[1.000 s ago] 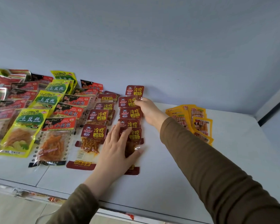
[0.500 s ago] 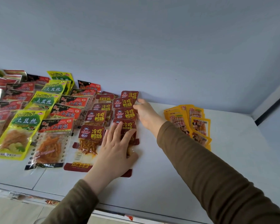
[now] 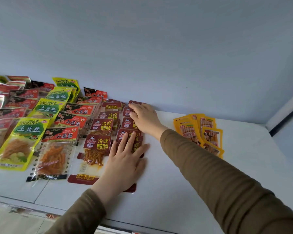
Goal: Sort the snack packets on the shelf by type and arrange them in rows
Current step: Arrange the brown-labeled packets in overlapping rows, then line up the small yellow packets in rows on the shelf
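Left hand (image 3: 125, 164) flat, fingers spread, palm down on the front dark-red plastic duck-intestine packets (image 3: 98, 142); right hand (image 3: 145, 119) also open, flat on the same row's rear packets by the wall, gripping nothing. Left of them: rows of red-and-black gluten-strip packets (image 3: 57, 146) and yellow-green potato-shred packets (image 3: 22, 137). Small stack of yellow packets (image 3: 201, 130) lies apart on the white shelf (image 3: 176, 191), beyond the right forearm.

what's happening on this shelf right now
A person is sorting snack packets into rows on a white shelf. Both hands lie flat on the right-hand row of dark red packets: the left hand presses the near end, the right hand the far end by the wall. To the left lie rows of black-and-red packets and green-and-yellow packets. A small pile of yellow packets sits apart on the right, untouched.
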